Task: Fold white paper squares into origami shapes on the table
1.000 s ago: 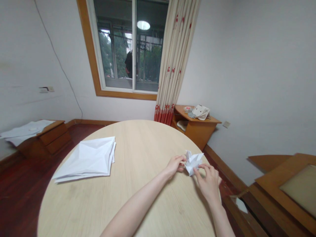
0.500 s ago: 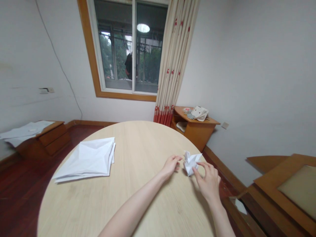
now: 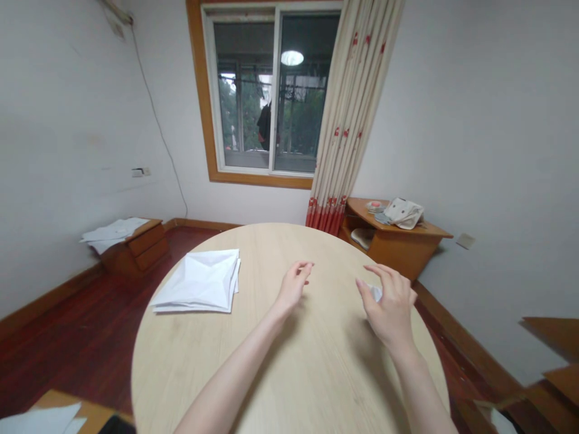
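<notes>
A small folded white paper figure [image 3: 376,292] lies on the round light-wood table [image 3: 289,361] near its right edge, mostly hidden behind my right hand [image 3: 388,304]. That hand hovers over it with fingers curved and apart, holding nothing I can see. My left hand [image 3: 294,282] is lifted above the table's middle, fingers loosely curled and apart, empty, well clear of the figure. A stack of creased white paper sheets [image 3: 201,286] rests on the table's left side.
A wooden corner stand [image 3: 393,241] with a cloth bag stands behind the table by the curtain [image 3: 350,120]. A low cabinet [image 3: 136,244] with paper on top is at the left wall. Wooden furniture edges show at the right.
Both hands have let go of the paper figure and drawn apart; my left hand moved left and rose. The camera has turned to the right, shifting the room.
</notes>
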### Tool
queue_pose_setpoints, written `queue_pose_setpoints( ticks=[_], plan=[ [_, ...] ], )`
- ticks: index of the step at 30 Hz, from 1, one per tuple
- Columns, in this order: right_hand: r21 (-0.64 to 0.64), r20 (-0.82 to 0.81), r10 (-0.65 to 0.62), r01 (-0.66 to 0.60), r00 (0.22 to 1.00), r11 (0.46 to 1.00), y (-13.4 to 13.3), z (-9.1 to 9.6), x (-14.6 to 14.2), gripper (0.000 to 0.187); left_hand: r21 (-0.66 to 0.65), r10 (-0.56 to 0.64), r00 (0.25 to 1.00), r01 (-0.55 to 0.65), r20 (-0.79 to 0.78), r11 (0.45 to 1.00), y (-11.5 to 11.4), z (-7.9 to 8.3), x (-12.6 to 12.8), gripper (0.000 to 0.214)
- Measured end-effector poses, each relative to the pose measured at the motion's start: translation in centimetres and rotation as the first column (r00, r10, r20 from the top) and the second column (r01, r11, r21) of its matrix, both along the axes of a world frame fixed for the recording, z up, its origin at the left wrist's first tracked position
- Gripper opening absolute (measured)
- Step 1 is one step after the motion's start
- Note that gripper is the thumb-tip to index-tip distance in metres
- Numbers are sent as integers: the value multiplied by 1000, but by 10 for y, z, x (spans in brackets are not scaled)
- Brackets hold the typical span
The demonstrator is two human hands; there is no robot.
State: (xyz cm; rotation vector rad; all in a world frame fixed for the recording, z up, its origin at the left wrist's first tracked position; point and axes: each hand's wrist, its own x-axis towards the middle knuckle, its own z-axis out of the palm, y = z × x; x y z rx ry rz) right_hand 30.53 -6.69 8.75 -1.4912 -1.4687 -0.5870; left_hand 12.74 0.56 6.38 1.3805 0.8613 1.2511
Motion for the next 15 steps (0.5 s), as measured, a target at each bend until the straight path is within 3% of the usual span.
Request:
queue_pose_setpoints(
  ticks=[4,8,15],
  plan=[
    [-16,4,180,-180,984,983,24,9,-33,31,70,155,988,-155,2,985,-1,5,-37,24],
    [-44,-24,346,-347,938,937,48,8,-73,27,138,328,944,-322,-21,936,1,1,-75,21],
    [-166,-267,575,-625,773,763,83,-20,-150,28,278,640,760,-594,-114,754,8,-17,-141,20]
  ],
)
